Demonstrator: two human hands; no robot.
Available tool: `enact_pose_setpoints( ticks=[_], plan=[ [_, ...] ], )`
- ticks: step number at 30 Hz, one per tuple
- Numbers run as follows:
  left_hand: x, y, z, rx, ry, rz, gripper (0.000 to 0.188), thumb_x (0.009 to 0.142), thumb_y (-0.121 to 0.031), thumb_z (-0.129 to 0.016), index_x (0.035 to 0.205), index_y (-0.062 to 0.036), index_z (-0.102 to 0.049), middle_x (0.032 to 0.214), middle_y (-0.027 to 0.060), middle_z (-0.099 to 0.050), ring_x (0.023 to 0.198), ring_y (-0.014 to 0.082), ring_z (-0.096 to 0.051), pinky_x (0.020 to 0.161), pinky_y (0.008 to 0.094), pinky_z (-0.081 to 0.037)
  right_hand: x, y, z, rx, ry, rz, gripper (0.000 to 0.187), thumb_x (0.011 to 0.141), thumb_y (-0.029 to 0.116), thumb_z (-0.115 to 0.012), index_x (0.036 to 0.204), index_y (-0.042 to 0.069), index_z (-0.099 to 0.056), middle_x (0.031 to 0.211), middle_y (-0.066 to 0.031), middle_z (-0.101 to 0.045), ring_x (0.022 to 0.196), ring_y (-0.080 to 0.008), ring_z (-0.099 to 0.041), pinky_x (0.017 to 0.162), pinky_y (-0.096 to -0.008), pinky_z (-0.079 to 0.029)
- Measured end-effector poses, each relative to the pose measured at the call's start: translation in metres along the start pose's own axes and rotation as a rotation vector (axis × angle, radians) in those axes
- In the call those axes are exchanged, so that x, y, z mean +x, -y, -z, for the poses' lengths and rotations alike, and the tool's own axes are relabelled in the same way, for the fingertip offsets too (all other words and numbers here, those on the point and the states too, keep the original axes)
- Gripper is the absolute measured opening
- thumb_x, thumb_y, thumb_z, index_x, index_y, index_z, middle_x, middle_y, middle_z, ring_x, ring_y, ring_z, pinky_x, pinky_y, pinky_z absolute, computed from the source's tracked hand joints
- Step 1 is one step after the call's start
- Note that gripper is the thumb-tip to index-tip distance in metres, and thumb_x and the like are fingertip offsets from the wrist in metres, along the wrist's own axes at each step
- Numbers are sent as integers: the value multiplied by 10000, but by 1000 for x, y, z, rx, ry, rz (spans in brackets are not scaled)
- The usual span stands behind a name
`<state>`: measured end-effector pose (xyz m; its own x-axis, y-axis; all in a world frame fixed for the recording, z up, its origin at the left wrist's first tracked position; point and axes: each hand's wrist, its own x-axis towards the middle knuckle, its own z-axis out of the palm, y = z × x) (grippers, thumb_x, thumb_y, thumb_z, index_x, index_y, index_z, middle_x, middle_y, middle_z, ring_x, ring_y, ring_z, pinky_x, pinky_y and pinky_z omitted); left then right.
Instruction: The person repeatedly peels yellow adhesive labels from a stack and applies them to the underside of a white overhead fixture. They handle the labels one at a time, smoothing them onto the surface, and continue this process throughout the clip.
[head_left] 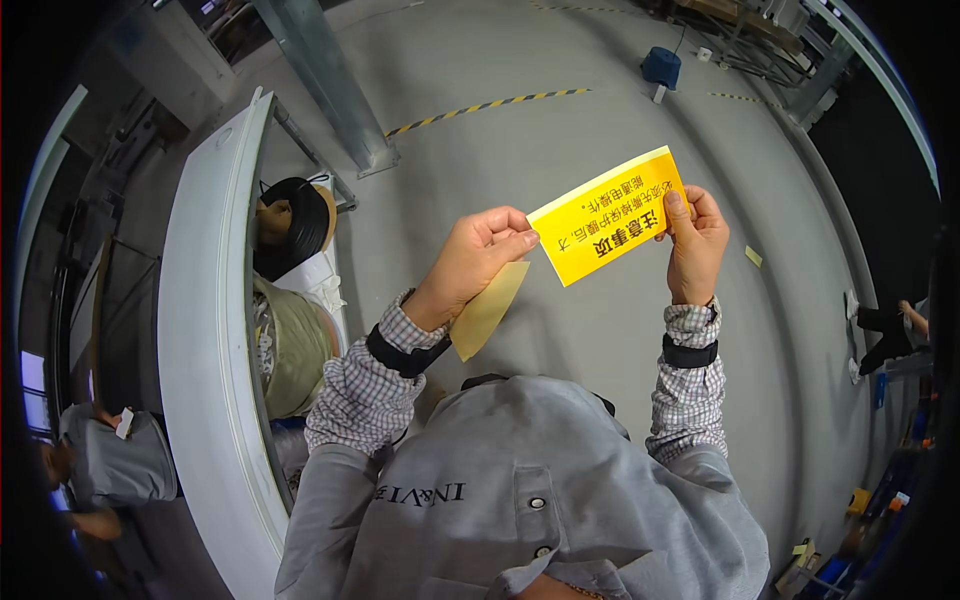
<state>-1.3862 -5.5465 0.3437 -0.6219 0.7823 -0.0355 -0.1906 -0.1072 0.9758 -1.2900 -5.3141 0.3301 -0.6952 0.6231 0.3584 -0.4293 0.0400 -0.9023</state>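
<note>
A bright yellow label (605, 222) with dark printing is stretched out in front of me, upside down to my view and slightly tilted. My left hand (478, 258) is closed at its left corner, pinching with thumb and fingertips. Below that hand hangs a pale yellow piece of paper (490, 310), apparently held in the same hand; the grip on it is hidden. The other end of the label is pinched between the thumb and fingers of my right hand (697, 248).
A long white panel or tabletop (210, 340) runs along my left. Beside it are a black cable coil (303, 222) and an olive-green sack (300, 350). Ahead stand a metal column (325, 85) and a blue bin (661, 66). A yellow scrap (753, 257) lies on the floor. People are at both sides.
</note>
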Motion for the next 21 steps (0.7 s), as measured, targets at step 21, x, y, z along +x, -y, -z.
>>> enact_pose_setpoints(
  ticks=[21],
  plan=[
    [-3,9,11,275,32,-74,79,852,-60,-542,825,9,-568,687,-31,-553,559,5,-439,483,178,-339,-3,0,5,-150,84,2,123,846,89,-616,894,-19,-580,708,-33,-599,576,-67,-550,498,-194,-443]
  ],
)
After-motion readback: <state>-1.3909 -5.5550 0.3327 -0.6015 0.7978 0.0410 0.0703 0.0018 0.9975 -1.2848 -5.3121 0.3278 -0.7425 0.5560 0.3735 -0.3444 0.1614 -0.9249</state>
